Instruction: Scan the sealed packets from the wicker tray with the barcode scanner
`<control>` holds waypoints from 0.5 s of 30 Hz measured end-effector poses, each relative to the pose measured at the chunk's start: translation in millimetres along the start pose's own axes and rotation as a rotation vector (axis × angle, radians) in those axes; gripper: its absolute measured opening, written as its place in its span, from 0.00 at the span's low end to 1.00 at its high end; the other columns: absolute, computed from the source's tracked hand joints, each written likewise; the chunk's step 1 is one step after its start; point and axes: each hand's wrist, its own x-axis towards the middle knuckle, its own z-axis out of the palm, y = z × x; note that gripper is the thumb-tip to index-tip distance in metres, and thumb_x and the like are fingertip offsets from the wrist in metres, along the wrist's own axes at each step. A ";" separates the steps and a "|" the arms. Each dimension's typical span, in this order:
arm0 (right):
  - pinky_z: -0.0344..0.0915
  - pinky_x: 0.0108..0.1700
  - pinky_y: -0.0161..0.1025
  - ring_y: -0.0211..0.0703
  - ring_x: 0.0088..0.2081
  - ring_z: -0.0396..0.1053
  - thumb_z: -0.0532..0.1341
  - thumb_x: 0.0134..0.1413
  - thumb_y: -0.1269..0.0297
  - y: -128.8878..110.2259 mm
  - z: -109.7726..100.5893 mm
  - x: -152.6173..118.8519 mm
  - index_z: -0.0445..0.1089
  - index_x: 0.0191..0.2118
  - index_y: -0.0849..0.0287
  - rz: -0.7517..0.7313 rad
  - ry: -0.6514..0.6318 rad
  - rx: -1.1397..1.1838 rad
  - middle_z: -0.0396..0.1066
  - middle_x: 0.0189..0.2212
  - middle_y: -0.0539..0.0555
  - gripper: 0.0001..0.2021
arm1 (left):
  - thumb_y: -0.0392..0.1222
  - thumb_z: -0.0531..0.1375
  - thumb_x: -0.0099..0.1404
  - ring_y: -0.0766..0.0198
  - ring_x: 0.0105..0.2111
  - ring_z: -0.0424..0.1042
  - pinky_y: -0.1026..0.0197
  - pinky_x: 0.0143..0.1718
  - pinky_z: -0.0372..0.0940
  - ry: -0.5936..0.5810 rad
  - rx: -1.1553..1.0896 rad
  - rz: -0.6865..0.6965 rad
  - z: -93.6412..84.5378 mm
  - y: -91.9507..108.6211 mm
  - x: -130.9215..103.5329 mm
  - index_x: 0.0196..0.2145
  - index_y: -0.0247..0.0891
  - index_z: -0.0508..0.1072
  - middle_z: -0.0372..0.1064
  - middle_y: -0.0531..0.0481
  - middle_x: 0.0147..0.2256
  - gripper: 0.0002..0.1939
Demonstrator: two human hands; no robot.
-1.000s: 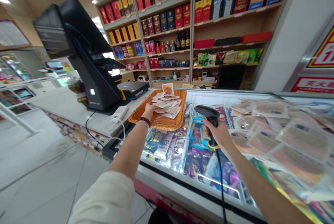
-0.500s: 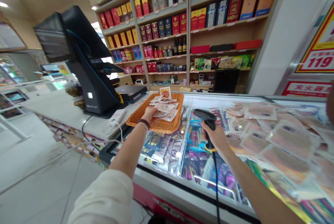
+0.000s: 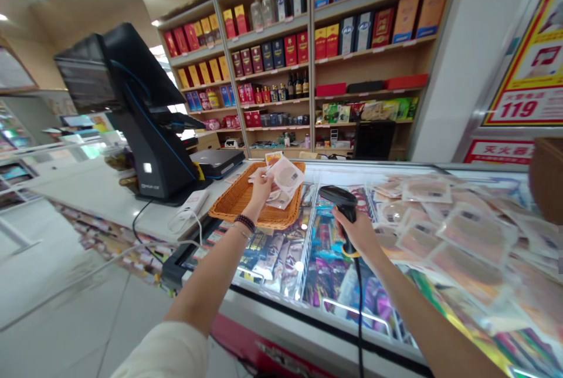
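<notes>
My left hand [image 3: 261, 188] is closed on the edge of a flat clear packet [image 3: 288, 175], raised over the orange wicker basket [image 3: 224, 205]. A barcode label shows on the packet. Several more packets lie in the basket beneath it. My right hand [image 3: 358, 229] is wrapped round the grip of a black barcode scanner [image 3: 345, 202], whose head points left towards the basket. The scanner's cable hangs down over the freezer's glass top. Right of the scanner, many similar packets [image 3: 470, 234] are spread in a pile on the glass.
A black register screen [image 3: 149, 125] stands on the white counter [image 3: 83, 181] at the left, with a flat grey device [image 3: 217, 161] beside it. A white cable [image 3: 193, 242] crosses near the basket. Snacks show through the freezer glass. Shelves of boxes [image 3: 272, 55] line the back.
My left hand has lifted a packet up from the pile in the basket. My right hand still holds the scanner. The view has shifted slightly.
</notes>
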 end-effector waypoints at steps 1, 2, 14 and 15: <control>0.62 0.21 0.39 0.41 0.15 0.65 0.65 0.46 0.36 -1.6 -3.3 0.8 0.64 0.25 0.53 -0.013 -0.007 -0.038 0.66 0.14 0.48 0.24 | 0.39 0.66 0.64 0.67 0.25 0.76 0.61 0.33 0.75 -0.033 -0.020 -0.004 9.3 2.3 -4.1 0.41 0.41 0.63 0.73 0.56 0.28 0.14; 0.63 0.22 0.39 0.42 0.15 0.65 0.64 0.48 0.36 -2.8 -7.5 1.9 0.64 0.24 0.53 -0.028 -0.011 -0.080 0.66 0.14 0.49 0.23 | 0.39 0.66 0.64 0.66 0.26 0.76 0.61 0.33 0.75 -0.066 -0.039 -0.010 19.2 4.3 -8.5 0.40 0.41 0.63 0.73 0.56 0.28 0.14; 0.64 0.24 0.40 0.46 0.15 0.67 0.60 0.53 0.35 3.3 -66.0 3.5 0.65 0.24 0.52 -0.086 0.102 -0.373 0.66 0.11 0.51 0.24 | 0.36 0.62 0.65 0.63 0.31 0.79 0.56 0.38 0.76 -0.234 -0.124 -0.065 93.1 -5.3 -41.8 0.39 0.42 0.62 0.75 0.53 0.33 0.11; 0.65 0.25 0.41 0.47 0.16 0.68 0.59 0.53 0.36 1.1 -66.6 2.3 0.65 0.24 0.52 -0.091 0.088 -0.418 0.66 0.12 0.51 0.23 | 0.35 0.62 0.65 0.63 0.30 0.79 0.56 0.37 0.76 -0.225 -0.120 -0.072 94.5 -7.3 -40.9 0.39 0.42 0.61 0.75 0.54 0.32 0.10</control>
